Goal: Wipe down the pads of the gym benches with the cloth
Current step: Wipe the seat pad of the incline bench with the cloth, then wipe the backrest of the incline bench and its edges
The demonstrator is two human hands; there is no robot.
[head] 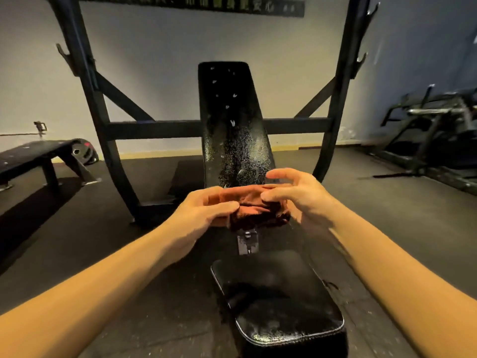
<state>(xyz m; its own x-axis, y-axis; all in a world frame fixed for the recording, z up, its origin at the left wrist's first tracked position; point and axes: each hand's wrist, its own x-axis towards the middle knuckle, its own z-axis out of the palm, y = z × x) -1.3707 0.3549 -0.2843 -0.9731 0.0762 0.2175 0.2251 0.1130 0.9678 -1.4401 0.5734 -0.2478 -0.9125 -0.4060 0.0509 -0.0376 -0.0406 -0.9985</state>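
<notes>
Two bare hands meet over one incline bench, with one rust-orange cloth (254,205) bunched between them, held in the air just in front of the lower end of the backrest pad (231,117). The left hand (206,209) grips the cloth, its thumb laid across the top. The right hand (296,195) has its thumb pressed onto the cloth and its forefinger arched above, clear of it; its other fingers are hidden behind the folds, so whether it truly holds the cloth cannot be told. The bench has two black pads: the tilted backrest pad, speckled with pale droplets and a misty sheen, and the seat pad (278,301) nearest the camera, glossy at its front edge. A small metal bracket (247,244) shows between them, partly covered by the cloth. Behind stands a black rack (90,99) with two uprights, one crossbar and two diagonal braces. One flat bench (33,153) is cut off at the left edge, and a dim, blurred machine (433,125) sits at the right. A dark wall sign (232,5) is cut off at the top, its characters unreadable. The floor (90,241) is dark matting; the wall is pale.
</notes>
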